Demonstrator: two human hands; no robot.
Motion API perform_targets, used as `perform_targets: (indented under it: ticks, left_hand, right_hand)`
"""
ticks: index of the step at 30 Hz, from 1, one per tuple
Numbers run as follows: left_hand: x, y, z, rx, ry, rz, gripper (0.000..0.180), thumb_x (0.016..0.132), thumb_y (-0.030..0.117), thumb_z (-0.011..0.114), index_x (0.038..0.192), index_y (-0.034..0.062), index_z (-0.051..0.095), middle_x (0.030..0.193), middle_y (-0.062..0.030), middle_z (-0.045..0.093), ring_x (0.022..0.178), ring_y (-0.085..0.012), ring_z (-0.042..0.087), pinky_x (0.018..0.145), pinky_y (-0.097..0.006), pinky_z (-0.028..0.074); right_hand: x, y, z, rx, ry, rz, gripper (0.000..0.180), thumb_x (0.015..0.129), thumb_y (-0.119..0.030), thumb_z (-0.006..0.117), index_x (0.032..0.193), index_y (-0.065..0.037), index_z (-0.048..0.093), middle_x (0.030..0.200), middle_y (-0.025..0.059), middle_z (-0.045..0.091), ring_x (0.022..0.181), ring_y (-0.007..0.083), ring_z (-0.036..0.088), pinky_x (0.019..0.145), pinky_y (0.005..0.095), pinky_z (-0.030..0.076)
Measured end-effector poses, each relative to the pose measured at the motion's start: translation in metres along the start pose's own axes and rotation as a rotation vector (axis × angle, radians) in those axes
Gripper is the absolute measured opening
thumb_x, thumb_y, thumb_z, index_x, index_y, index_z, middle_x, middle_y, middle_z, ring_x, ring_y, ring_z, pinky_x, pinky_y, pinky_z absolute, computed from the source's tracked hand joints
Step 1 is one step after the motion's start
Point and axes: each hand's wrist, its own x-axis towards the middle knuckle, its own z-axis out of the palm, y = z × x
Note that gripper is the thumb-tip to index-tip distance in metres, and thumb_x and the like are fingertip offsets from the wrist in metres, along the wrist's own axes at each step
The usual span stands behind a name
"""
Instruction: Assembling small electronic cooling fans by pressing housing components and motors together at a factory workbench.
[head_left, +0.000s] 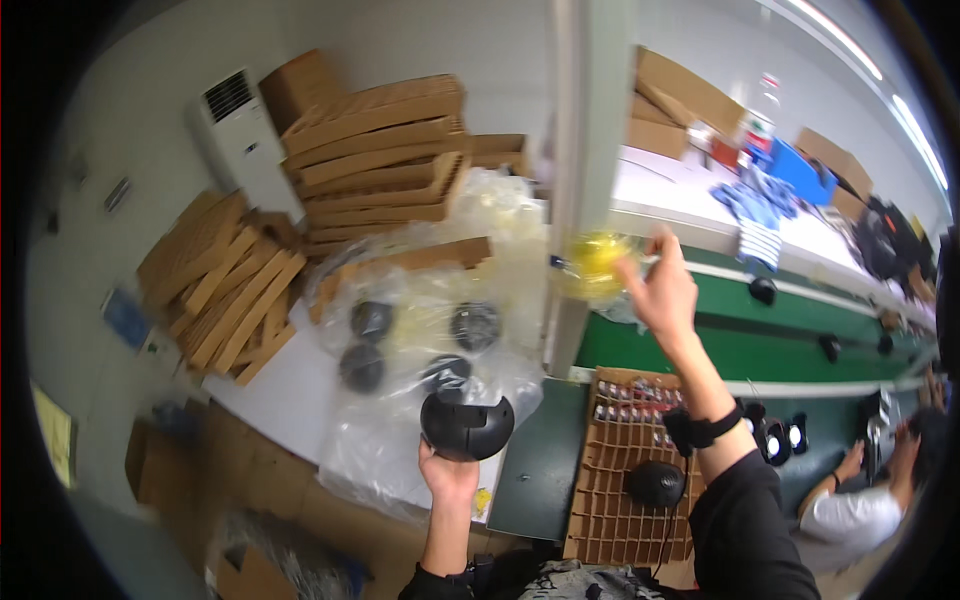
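My left hand grips a black rounded plastic shell from below; a notch is cut in its upper rim. Past it, a clear plastic bag lies on the white table, with several dark round pieces under or in the film. My right hand is raised at the upright post, thumb and fingers apart. Its thumb is beside a shiny yellow roll at the post; whether they touch I cannot tell. A black strap circles my right wrist.
A divided cardboard tray holds small parts and a black rounded piece. Stacked cardboard trays rise behind the bag. A pale post stands beside the green conveyor belt. At right, another person works near several black parts.
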Motion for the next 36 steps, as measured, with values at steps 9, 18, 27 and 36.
perform_targets:
  ticks: [9,18,27,36]
  left_hand:
    - [-0.035,-0.104,-0.014,0.440,-0.250,-0.147,0.051,0.097,0.042,0.034,0.134,0.0076,0.042,0.134,-0.0115,0.048,0.125,-0.0284,0.044,0.107,-0.045,0.033]
    - [-0.044,-0.190,-0.055,0.697,-0.028,-0.877,0.049,0.098,0.041,0.040,0.129,0.0030,0.042,0.136,-0.0163,0.042,0.126,-0.0331,0.039,0.106,-0.046,0.032]
    - [-0.047,-0.181,-0.049,0.907,-0.046,-0.735,0.044,0.095,0.024,0.049,0.132,0.0021,0.043,0.127,-0.0142,0.052,0.114,-0.0275,0.051,0.099,-0.039,0.041]
    - [-0.057,-0.187,-0.041,1.107,0.118,-0.467,0.029,0.096,0.020,0.049,0.117,0.0001,0.050,0.108,-0.0150,0.059,0.092,-0.0236,0.061,0.086,-0.034,0.045]
  right_hand:
    - [-0.167,0.021,-0.034,0.332,-0.475,-0.381,0.073,0.067,-0.033,0.077,0.126,-0.004,0.046,0.130,0.0217,0.043,0.116,0.0376,0.047,0.094,0.0461,0.040]
    - [-0.260,0.139,-0.065,0.185,-0.461,0.114,0.066,0.070,-0.033,0.073,0.123,-0.005,0.048,0.119,0.0181,0.055,0.109,0.0350,0.054,0.093,0.0437,0.043]
    - [-0.109,0.407,-0.052,-0.312,0.014,0.426,0.063,0.065,-0.034,0.075,0.116,-0.007,0.050,0.113,0.0170,0.054,0.104,0.0363,0.054,0.088,0.0433,0.045]
    - [-0.124,0.438,0.006,-0.153,0.005,0.154,0.047,0.076,-0.015,0.068,0.117,-0.001,0.050,0.122,0.0238,0.050,0.111,0.0413,0.049,0.095,0.0439,0.042]
